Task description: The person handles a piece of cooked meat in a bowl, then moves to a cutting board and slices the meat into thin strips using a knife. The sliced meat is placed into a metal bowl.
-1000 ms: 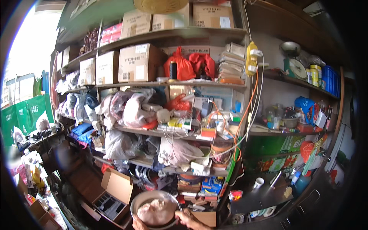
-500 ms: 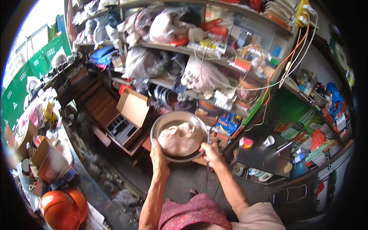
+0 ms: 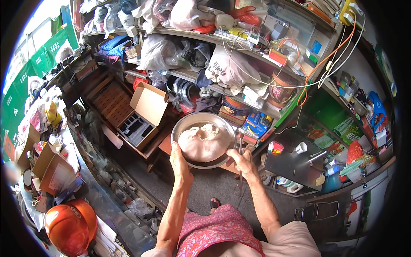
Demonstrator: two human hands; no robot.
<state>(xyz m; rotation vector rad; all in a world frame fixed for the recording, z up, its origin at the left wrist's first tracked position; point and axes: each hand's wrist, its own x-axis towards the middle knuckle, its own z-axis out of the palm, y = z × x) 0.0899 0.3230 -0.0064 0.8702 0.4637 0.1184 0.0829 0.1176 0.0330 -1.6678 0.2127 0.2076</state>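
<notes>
A round steel bowl (image 3: pixel 183 121) holds a large lump of pale dough (image 3: pixel 201 143), its top creased and torn. My left hand (image 3: pixel 180 160) grips the bowl's left rim, thumb along the side. My right hand (image 3: pixel 242 162) is closed on the right side of the bowl and also holds a long, thin dark implement (image 3: pixel 241 187) hanging downward, too indistinct to name. Both forearms reach up from the lower edge, over a pink floral apron (image 3: pixel 218 227).
A wooden surface (image 3: pixel 169 145) lies behind the bowl, beside an open cardboard box (image 3: pixel 147 103). Crowded shelves (image 3: pixel 201 75) stand ahead. A dark tabletop (image 3: pixel 289 165) with a cup is at right; a cluttered counter with orange helmets (image 3: pixel 68 227) is at left. Grey floor (image 3: pixel 192 192) shows below.
The view has tilted downward, showing my forearms and apron. Since half a second ago the bowl has risen slightly in the picture, still held in both hands.
</notes>
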